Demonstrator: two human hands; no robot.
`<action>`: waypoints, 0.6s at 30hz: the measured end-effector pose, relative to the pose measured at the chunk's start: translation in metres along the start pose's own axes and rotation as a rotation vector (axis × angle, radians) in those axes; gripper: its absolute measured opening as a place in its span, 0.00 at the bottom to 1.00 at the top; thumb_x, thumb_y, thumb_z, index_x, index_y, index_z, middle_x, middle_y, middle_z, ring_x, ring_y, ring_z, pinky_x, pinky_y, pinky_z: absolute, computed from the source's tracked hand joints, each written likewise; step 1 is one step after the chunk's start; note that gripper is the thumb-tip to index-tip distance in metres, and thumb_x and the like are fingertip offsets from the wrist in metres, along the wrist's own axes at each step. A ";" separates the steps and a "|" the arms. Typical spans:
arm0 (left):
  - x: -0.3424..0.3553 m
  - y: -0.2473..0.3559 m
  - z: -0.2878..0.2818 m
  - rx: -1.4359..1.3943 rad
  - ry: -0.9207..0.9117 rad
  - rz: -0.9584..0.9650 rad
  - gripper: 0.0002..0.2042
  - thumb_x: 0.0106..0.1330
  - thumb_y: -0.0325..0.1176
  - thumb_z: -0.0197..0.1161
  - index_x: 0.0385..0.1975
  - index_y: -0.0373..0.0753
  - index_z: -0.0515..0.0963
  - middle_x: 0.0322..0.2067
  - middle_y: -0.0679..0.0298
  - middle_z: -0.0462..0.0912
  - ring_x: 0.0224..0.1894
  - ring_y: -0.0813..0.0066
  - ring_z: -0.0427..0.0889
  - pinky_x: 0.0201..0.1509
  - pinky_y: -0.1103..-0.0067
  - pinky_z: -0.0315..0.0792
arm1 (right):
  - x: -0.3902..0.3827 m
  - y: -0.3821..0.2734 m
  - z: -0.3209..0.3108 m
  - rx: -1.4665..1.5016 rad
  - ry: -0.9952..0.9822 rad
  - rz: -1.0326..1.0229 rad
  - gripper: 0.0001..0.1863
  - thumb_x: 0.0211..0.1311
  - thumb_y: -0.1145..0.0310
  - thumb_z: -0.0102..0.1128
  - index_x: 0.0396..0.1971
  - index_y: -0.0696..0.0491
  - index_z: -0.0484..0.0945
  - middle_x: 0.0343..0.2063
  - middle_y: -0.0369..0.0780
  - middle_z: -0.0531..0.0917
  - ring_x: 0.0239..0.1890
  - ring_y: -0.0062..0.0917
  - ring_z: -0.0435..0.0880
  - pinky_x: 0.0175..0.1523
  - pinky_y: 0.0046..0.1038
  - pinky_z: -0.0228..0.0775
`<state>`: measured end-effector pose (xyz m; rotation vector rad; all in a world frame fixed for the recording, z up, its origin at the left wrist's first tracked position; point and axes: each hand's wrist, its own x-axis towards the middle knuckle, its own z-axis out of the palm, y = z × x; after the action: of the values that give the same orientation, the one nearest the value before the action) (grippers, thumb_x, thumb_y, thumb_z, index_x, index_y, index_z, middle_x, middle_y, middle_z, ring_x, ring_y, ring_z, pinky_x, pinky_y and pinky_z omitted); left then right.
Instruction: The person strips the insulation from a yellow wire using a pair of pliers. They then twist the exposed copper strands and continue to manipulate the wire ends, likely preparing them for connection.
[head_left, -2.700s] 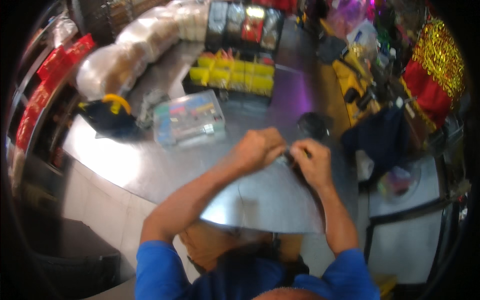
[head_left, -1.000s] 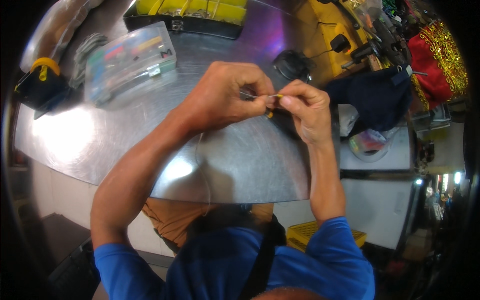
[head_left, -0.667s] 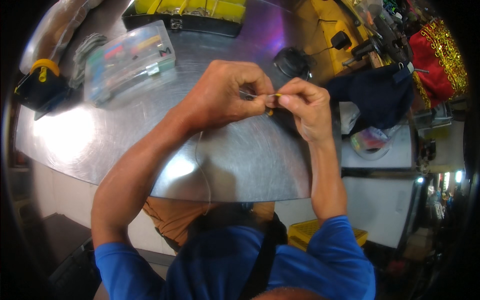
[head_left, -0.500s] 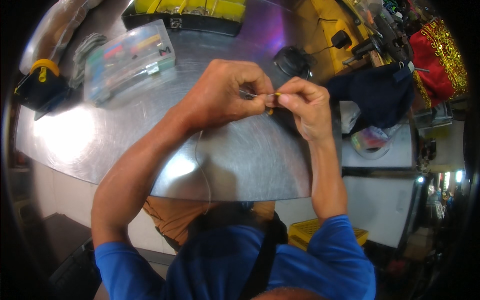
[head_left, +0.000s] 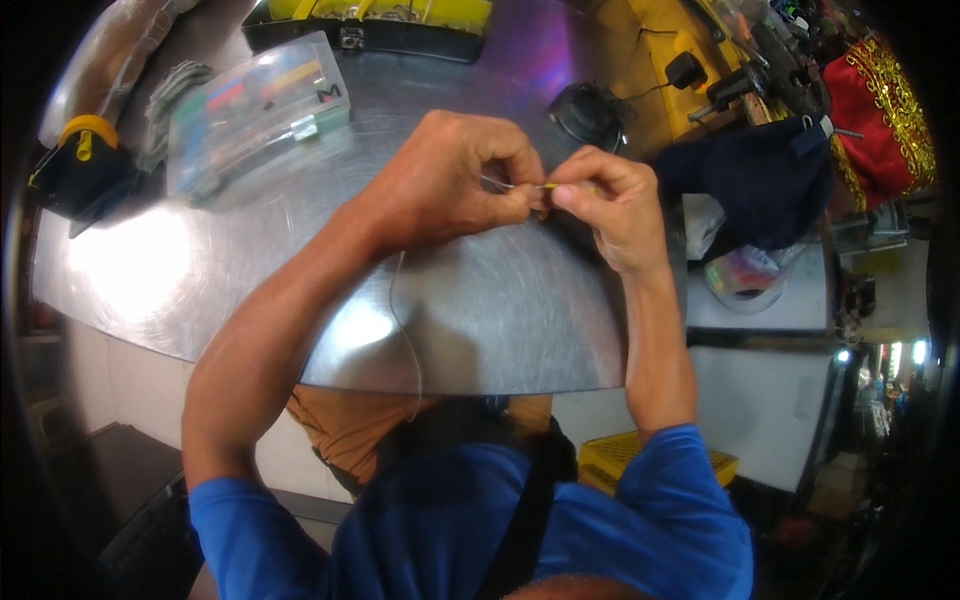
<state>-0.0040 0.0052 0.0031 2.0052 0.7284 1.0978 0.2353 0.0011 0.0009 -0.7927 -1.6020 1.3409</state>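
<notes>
My left hand (head_left: pixel 455 180) is closed in a pinch on a thin pale cord (head_left: pixel 406 335), which hangs down over the metal tabletop (head_left: pixel 510 330) and past its near edge. My right hand (head_left: pixel 610 210) pinches a small yellow piece (head_left: pixel 551 186) on the cord, right beside my left fingertips. The two hands nearly touch above the table. A small dark-and-yellow item behind the left fingertips is too hidden to make out.
A clear divided box (head_left: pixel 255 115) with colourful contents, a yellow-and-black organiser (head_left: pixel 365 40), a dark pouch (head_left: pixel 85 185), grey cloth (head_left: pixel 165 120) and a round black object (head_left: pixel 585 115) lie around. Tools (head_left: pixel 750 85), navy cloth (head_left: pixel 745 180) and red-gold sequined fabric (head_left: pixel 865 120) crowd the right.
Since the oldest frame the view has shifted, so the boxes sit higher in the picture and my pinched hands appear larger. Over the last second both hands have edged slightly upward in view.
</notes>
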 end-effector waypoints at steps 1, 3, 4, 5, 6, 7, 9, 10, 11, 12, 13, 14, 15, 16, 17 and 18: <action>0.000 0.000 0.000 -0.001 -0.004 -0.008 0.03 0.58 0.19 0.66 0.28 0.35 0.82 0.34 0.60 0.90 0.38 0.74 0.89 0.44 0.76 0.84 | 0.000 0.000 0.001 0.009 -0.003 0.007 0.05 0.62 0.82 0.69 0.37 0.63 0.87 0.34 0.42 0.88 0.37 0.23 0.90 0.43 0.22 0.84; 0.000 0.000 0.000 -0.009 -0.009 -0.026 0.02 0.58 0.19 0.66 0.27 0.35 0.82 0.34 0.60 0.90 0.38 0.74 0.89 0.45 0.76 0.84 | 0.001 0.000 0.001 0.012 -0.009 0.010 0.05 0.63 0.82 0.69 0.37 0.63 0.87 0.33 0.43 0.89 0.36 0.23 0.90 0.43 0.22 0.84; 0.000 -0.001 0.000 -0.015 -0.010 -0.036 0.02 0.58 0.19 0.66 0.27 0.35 0.82 0.34 0.60 0.90 0.38 0.74 0.89 0.45 0.76 0.84 | 0.001 0.001 0.000 0.005 -0.013 0.006 0.04 0.63 0.81 0.69 0.38 0.63 0.87 0.33 0.43 0.89 0.36 0.23 0.90 0.43 0.22 0.84; 0.000 -0.001 0.000 -0.022 -0.012 -0.046 0.02 0.58 0.19 0.66 0.27 0.35 0.82 0.34 0.60 0.90 0.38 0.74 0.89 0.46 0.76 0.84 | 0.001 0.002 0.000 -0.002 -0.016 0.003 0.04 0.63 0.81 0.69 0.38 0.63 0.87 0.33 0.43 0.89 0.36 0.23 0.90 0.43 0.23 0.84; 0.000 -0.001 0.000 -0.022 -0.015 -0.055 0.02 0.58 0.20 0.66 0.27 0.35 0.82 0.34 0.60 0.90 0.38 0.74 0.89 0.47 0.76 0.84 | 0.001 0.002 0.000 0.004 -0.017 0.009 0.04 0.64 0.81 0.69 0.37 0.63 0.87 0.33 0.43 0.89 0.36 0.23 0.90 0.43 0.23 0.84; 0.000 0.000 0.000 -0.023 -0.018 -0.064 0.03 0.59 0.20 0.66 0.27 0.35 0.82 0.34 0.60 0.90 0.39 0.75 0.89 0.47 0.76 0.84 | 0.001 0.001 0.001 0.009 -0.017 0.015 0.04 0.64 0.80 0.69 0.37 0.63 0.87 0.33 0.43 0.89 0.35 0.23 0.89 0.43 0.23 0.84; 0.000 0.001 0.000 -0.028 -0.024 -0.081 0.02 0.59 0.20 0.66 0.27 0.35 0.82 0.35 0.60 0.90 0.39 0.75 0.89 0.49 0.75 0.84 | 0.001 0.001 0.000 0.024 -0.020 0.021 0.04 0.65 0.80 0.69 0.38 0.63 0.86 0.33 0.44 0.89 0.36 0.23 0.90 0.43 0.24 0.85; 0.000 0.001 0.000 -0.033 -0.027 -0.089 0.02 0.60 0.20 0.67 0.28 0.36 0.82 0.35 0.60 0.90 0.40 0.75 0.89 0.50 0.75 0.84 | 0.001 0.003 -0.002 0.033 -0.023 0.020 0.05 0.65 0.80 0.69 0.39 0.63 0.86 0.33 0.44 0.89 0.36 0.23 0.90 0.44 0.25 0.85; 0.000 0.002 0.000 -0.038 -0.030 -0.097 0.02 0.61 0.21 0.67 0.28 0.36 0.82 0.35 0.60 0.90 0.40 0.75 0.89 0.50 0.75 0.84 | 0.001 0.003 -0.003 0.042 -0.025 0.020 0.05 0.65 0.79 0.68 0.40 0.63 0.86 0.33 0.44 0.89 0.36 0.24 0.90 0.44 0.25 0.85; 0.000 0.002 0.000 -0.034 -0.023 -0.098 0.02 0.62 0.22 0.67 0.29 0.36 0.82 0.35 0.60 0.90 0.40 0.76 0.89 0.50 0.76 0.84 | 0.001 0.003 -0.002 0.053 -0.005 0.029 0.06 0.66 0.79 0.67 0.41 0.63 0.86 0.32 0.44 0.89 0.36 0.24 0.90 0.45 0.26 0.86; -0.001 0.001 0.000 -0.029 -0.016 -0.098 0.01 0.63 0.23 0.67 0.30 0.35 0.83 0.35 0.61 0.90 0.39 0.77 0.88 0.49 0.76 0.83 | 0.001 0.001 0.001 0.064 0.016 0.039 0.06 0.67 0.79 0.66 0.42 0.63 0.85 0.32 0.43 0.89 0.36 0.24 0.90 0.45 0.26 0.86; -0.001 0.001 0.000 -0.026 -0.010 -0.098 0.01 0.65 0.24 0.68 0.31 0.35 0.83 0.34 0.61 0.89 0.39 0.78 0.88 0.48 0.77 0.83 | 0.001 0.000 0.003 0.075 0.038 0.048 0.07 0.68 0.79 0.65 0.43 0.64 0.85 0.32 0.43 0.89 0.36 0.25 0.90 0.46 0.27 0.86; -0.001 0.001 0.000 -0.027 0.014 -0.104 0.02 0.66 0.25 0.68 0.33 0.35 0.83 0.34 0.62 0.89 0.38 0.79 0.86 0.46 0.78 0.82 | 0.001 0.000 0.002 0.069 0.070 0.046 0.08 0.69 0.80 0.63 0.44 0.64 0.84 0.32 0.43 0.88 0.36 0.25 0.90 0.47 0.27 0.86; -0.001 0.002 0.001 -0.029 0.038 -0.109 0.03 0.67 0.27 0.68 0.34 0.35 0.83 0.33 0.63 0.88 0.36 0.80 0.85 0.44 0.79 0.81 | 0.002 -0.001 0.000 0.063 0.103 0.043 0.08 0.70 0.80 0.61 0.46 0.64 0.84 0.33 0.42 0.88 0.37 0.25 0.90 0.47 0.27 0.87; -0.001 0.003 0.001 -0.030 0.062 -0.115 0.04 0.69 0.28 0.68 0.35 0.35 0.84 0.32 0.64 0.88 0.35 0.82 0.83 0.42 0.80 0.79 | 0.002 -0.001 -0.001 0.056 0.136 0.040 0.09 0.71 0.80 0.59 0.47 0.64 0.84 0.33 0.41 0.88 0.37 0.25 0.90 0.48 0.28 0.87; -0.001 0.003 0.000 -0.049 0.042 -0.152 0.05 0.70 0.29 0.68 0.36 0.35 0.84 0.32 0.64 0.87 0.34 0.83 0.82 0.40 0.80 0.78 | 0.002 -0.002 0.000 0.040 0.142 0.006 0.10 0.71 0.80 0.58 0.47 0.64 0.84 0.33 0.41 0.87 0.37 0.26 0.90 0.47 0.28 0.87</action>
<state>-0.0043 0.0029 0.0053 1.8577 0.8529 1.0604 0.2349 0.0023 0.0036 -0.8498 -1.4590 1.2877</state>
